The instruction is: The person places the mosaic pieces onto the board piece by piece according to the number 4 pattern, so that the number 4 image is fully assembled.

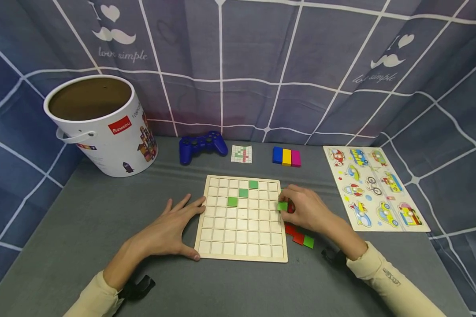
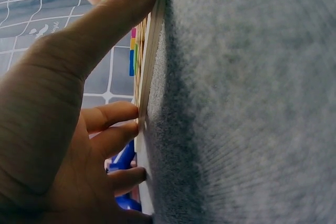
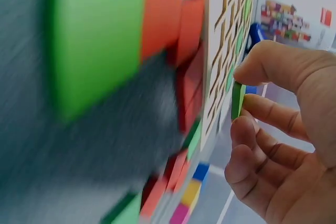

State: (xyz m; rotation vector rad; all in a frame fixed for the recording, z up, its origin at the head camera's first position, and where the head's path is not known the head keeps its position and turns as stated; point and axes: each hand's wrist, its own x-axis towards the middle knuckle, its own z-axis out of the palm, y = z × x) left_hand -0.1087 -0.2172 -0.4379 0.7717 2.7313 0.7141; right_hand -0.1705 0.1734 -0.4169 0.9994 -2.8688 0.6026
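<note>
We could drop the green tile at the grid board's right edge if the pinch loosens, since only fingertips and thumb hold it; it would probably land among the loose red tiles beside that edge. A brush of the wrist might scatter those too. A bump to the board may unseat the three green tiles in its upper cells. Our right hand pinches the tile; our left hand is spread wide, touching the board's left edge, where uneven pushing could skew it.
</note>
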